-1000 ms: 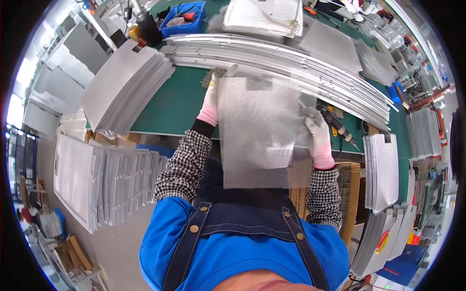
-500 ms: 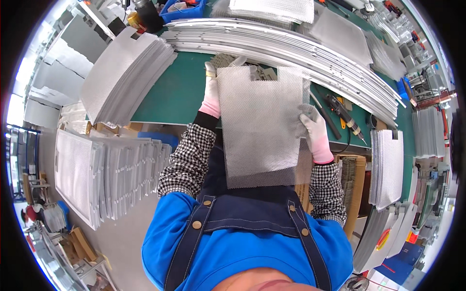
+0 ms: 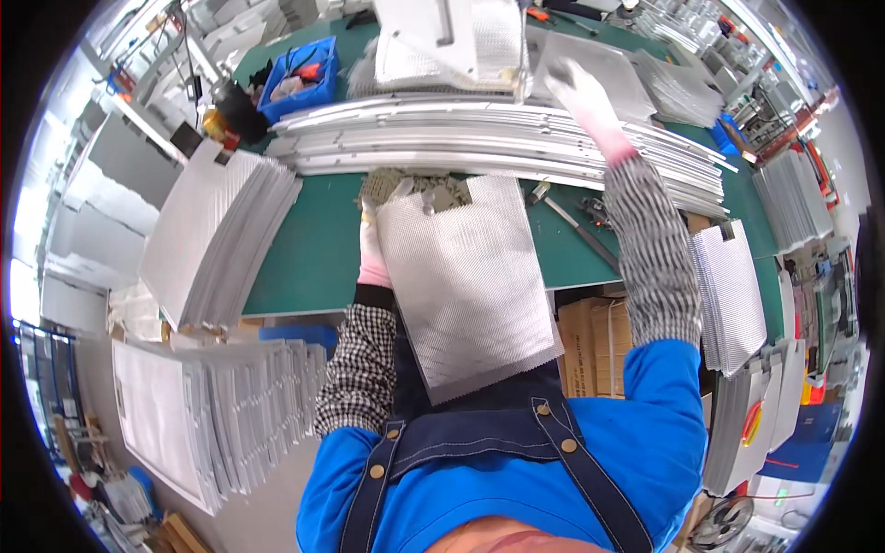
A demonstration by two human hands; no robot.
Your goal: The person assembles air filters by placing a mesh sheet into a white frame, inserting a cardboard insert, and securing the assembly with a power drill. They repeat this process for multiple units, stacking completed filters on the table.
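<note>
I have the left hand's point(image 3: 371, 241) fingers clamped on a mesh sheet's point(image 3: 470, 286) left edge; the sheet spans the green table's point(image 3: 318, 253) near edge. Beyond the metal strips point(image 3: 387, 143), the right hand point(image 3: 579, 97) is over flat sheets point(image 3: 625, 85); I can't tell whether its fingers are together.

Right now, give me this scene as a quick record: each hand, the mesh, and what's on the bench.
Left hand: gloved, gripping the silver mesh near its upper left
Right hand: gloved, over pale flat sheets; contact unclear
Mesh: notched along its top edge
Green bench: long metal strips, hammer
Far left on bench: blue bin
</note>
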